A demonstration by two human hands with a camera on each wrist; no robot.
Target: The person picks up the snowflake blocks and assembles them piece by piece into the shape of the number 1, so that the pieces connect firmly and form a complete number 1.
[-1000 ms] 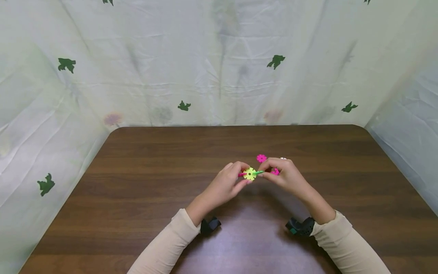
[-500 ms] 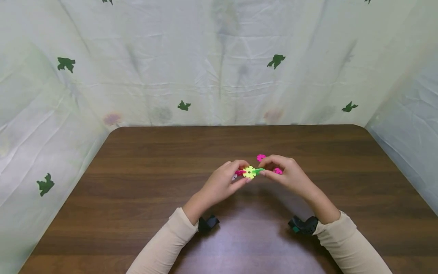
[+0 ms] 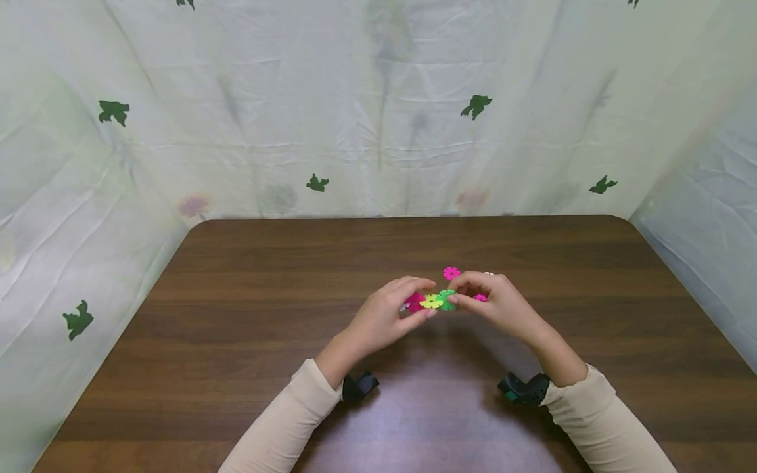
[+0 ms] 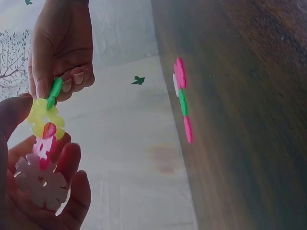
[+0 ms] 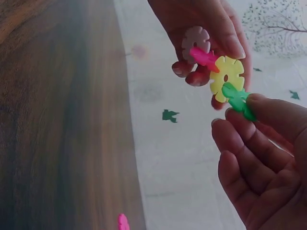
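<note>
Both hands hold a short chain of notched plastic snowflake discs above the table. In it a pale, whitish disc (image 4: 41, 179) joins a pink disc (image 3: 415, 301), then a yellow disc (image 3: 431, 301), then a green disc (image 3: 447, 300). My left hand (image 3: 381, 315) grips the chain, its thumb near the yellow disc and its fingers curled round the pale end. From the other side, my right hand (image 3: 503, 305) pinches the green disc between thumb and forefinger. In the right wrist view the green disc sits slotted at the yellow disc's edge.
Behind the right hand, more discs lie on the wooden table (image 3: 266, 276): a pink disc (image 3: 452, 272), another pink one (image 3: 480, 297) and a white disc (image 3: 489, 273), both partly hidden. A low green disc (image 4: 183, 102) shows among them. A pale curtain (image 3: 378, 131) hangs behind.
The held chain has turned: the green and pink discs, first edge-on to the head view, now show their faces, while the yellow one looks flatter. The right hand has shifted slightly right.
</note>
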